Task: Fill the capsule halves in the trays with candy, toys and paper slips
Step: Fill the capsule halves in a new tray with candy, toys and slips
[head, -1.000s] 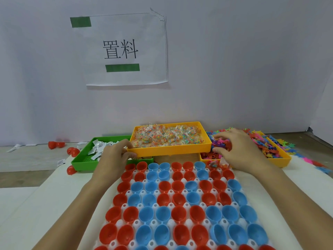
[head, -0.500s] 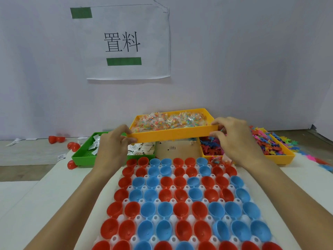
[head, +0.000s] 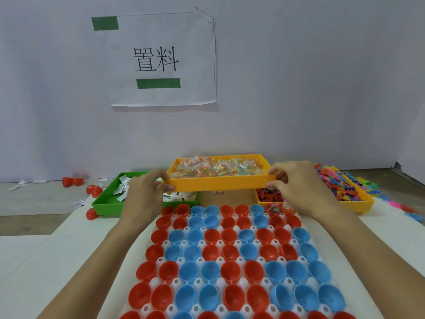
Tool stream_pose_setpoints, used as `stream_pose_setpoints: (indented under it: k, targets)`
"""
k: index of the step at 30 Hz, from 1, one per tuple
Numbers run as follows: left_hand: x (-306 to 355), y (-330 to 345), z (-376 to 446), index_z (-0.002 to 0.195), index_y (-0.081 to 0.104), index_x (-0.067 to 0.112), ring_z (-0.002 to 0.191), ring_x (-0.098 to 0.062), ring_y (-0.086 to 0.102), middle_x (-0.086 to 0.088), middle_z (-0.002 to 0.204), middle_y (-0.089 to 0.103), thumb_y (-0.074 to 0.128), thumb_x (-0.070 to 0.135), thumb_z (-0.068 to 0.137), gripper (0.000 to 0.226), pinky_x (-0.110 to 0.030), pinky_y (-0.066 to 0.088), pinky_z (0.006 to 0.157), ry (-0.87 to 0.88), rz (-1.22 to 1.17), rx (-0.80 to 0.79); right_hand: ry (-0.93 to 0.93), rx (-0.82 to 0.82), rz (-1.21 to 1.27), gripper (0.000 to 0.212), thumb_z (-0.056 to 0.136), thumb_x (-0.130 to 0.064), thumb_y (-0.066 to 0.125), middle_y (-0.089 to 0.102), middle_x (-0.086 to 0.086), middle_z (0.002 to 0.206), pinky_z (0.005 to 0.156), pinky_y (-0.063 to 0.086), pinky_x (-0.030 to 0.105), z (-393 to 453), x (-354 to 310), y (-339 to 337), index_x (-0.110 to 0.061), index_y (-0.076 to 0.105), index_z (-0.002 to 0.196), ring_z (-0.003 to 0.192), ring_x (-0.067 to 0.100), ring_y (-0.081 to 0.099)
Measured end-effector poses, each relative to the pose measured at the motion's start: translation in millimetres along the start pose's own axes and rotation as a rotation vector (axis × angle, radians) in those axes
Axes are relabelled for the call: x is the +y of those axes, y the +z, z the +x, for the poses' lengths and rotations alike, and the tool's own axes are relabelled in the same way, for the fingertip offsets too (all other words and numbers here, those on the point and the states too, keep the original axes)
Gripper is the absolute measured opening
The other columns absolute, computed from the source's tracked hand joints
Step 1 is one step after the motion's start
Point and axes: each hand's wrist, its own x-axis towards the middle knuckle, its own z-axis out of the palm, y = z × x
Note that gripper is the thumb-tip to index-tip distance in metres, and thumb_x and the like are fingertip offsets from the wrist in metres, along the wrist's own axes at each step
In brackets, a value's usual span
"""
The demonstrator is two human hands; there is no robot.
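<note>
Since a second ago the yellow candy tray is no longer sitting down on the table behind the capsules: it is now being held up off the surface, roughly level, and both hands have closed in on its near corners. The left hand is pinching the left near corner with thumb on the front wall and fingers curled behind it; the right hand is gripping the right near corner the same way, fingers wrapped over the rim. The tray is hanging above a brown cardboard piece, between the green tray of paper slips on the left and a second yellow tray of bright plastic toys on the right. In front, the capsule halves, red and blue, are sitting open side up in a white holder; nearly all are looking empty, though one near the far right corner seems to be holding a wrapped sweet. I am judging this as the start of the candy step: the supply is being brought over, and next it likely needs carrying low over the rows and tipping gently, so sweets are dropping into cups rather than spilling. On the wall, a taped paper sign is reading "置料" between two green strips; the print on the slips is too small to read.
</note>
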Motion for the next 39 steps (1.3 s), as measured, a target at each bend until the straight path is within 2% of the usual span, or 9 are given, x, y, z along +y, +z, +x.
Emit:
stream_pose_setpoints:
  k: [7, 12, 14, 19, 24, 27, 32, 35, 39]
  targets:
    - [-8.8, 6.6, -6.6, 0.075, 0.061, 0.021, 0.048, -0.005, 0.053, 0.003, 0.068, 0.07, 0.072, 0.002, 0.084, 0.023, -0.016, 0.036, 0.051, -0.046, 0.003, -0.125, 0.044, -0.119, 0.02, 0.014, 0.087, -0.018, 0.076, 0.064, -0.013, 0.082, 0.073, 0.057, 0.029, -3.8, 10.0, 4.7, -0.029, 0.074, 0.096, 0.075, 0.004, 0.062]
    - [-3.2, -2.4, -5.3, 0.084, 0.066, 0.024, 0.074, -0.012, 0.066, -0.006, 0.085, 0.072, 0.082, 0.015, 0.077, 0.019, -0.027, 0.054, 0.065, -0.077, -0.035, -0.17, 0.099, -0.076, 0.048, 0.012, 0.089, -0.023, 0.074, 0.067, -0.009, 0.085, 0.065, 0.042, 0.012, 1.7, 31.0, -15.8, -0.029, 0.072, 0.099, 0.078, 0.004, 0.062]
    - [-1.6, -2.8, -5.8, 0.092, 0.062, 0.024, 0.076, -0.014, 0.069, -0.003, 0.084, 0.072, 0.082, 0.014, 0.078, 0.026, -0.031, 0.057, 0.064, -0.081, -0.052, -0.175, 0.162, -0.075, 0.029, 0.016, 0.09, -0.025, 0.073, 0.067, -0.005, 0.09, 0.067, 0.043, 0.017, 1.4, 42.7, -23.8, -0.025, 0.071, 0.105, 0.082, 0.009, 0.063]
    - [-5.7, -7.9, -0.8, 0.108, 0.047, 0.031, 0.072, -0.003, 0.066, 0.009, 0.081, 0.067, 0.085, 0.02, 0.074, 0.052, -0.014, 0.049, 0.05, -0.118, -0.085, -0.262, 0.292, -0.222, -0.12, 0.025, 0.085, -0.025, 0.079, 0.068, 0.004, 0.104, 0.086, 0.049, 0.032, -3.2, 61.7, -29.0, -0.022, 0.072, 0.109, 0.096, 0.02, 0.062]
    - [-25.9, -30.9, 8.5, 0.098, 0.061, 0.028, 0.083, -0.005, 0.067, 0.012, 0.087, 0.07, 0.081, 0.024, 0.079, 0.027, -0.024, 0.049, 0.067, -0.144, -0.082, -0.174, 0.297, -0.179, -0.127, 0.009, 0.086, -0.016, 0.077, 0.071, 0.005, 0.097, 0.08, 0.049, 0.031, -3.7, 65.3, -23.9, -0.023, 0.072, 0.087, 0.089, 0.02, 0.063]
    - [-47.6, -41.8, 10.4, 0.096, 0.068, 0.016, 0.085, -0.02, 0.067, -0.004, 0.09, 0.073, 0.07, 0.009, 0.088, 0.011, -0.031, 0.047, 0.075, -0.196, 0.037, -0.036, 0.287, -0.139, -0.132, 0.021, 0.085, -0.01, 0.075, 0.073, 0.005, 0.087, 0.079, 0.05, 0.031, -2.1, 65.7, -23.4, -0.025, 0.068, 0.073, 0.083, 0.021, 0.064]
    - [-61.6, -39.7, 6.9, 0.105, 0.072, 0.011, 0.097, -0.022, 0.064, -0.006, 0.104, 0.072, 0.061, 0.007, 0.093, 0.017, -0.036, 0.049, 0.092, -0.22, 0.143, -0.127, 0.287, -0.104, -0.183, 0.01, 0.087, -0.01, 0.073, 0.075, 0.004, 0.093, 0.083, 0.052, 0.034, -2.5, 64.0, -21.5, -0.02, 0.075, 0.083, 0.084, 0.02, 0.062]
    - [-54.1, -29.1, 6.0, 0.106, 0.072, 0.012, 0.093, -0.02, 0.064, -0.005, 0.102, 0.072, 0.062, 0.011, 0.094, 0.016, -0.033, 0.05, 0.084, -0.175, 0.15, -0.147, 0.286, -0.122, -0.197, 0.007, 0.086, -0.023, 0.077, 0.074, 0.002, 0.092, 0.078, 0.051, 0.032, -2.6, 61.5, -23.0, -0.018, 0.076, 0.091, 0.082, 0.017, 0.062]
    - [-42.1, -21.6, 22.6, 0.103, 0.072, 0.014, 0.064, -0.011, 0.058, -0.005, 0.079, 0.068, 0.068, 0.016, 0.091, 0.013, -0.022, 0.041, 0.054, -0.174, 0.187, -0.196, 0.305, -0.237, -0.139, 0.02, 0.078, -0.037, 0.083, 0.063, -0.004, 0.088, 0.077, 0.048, 0.03, -5.1, 53.4, -27.7, -0.027, 0.069, 0.089, 0.088, 0.016, 0.06]
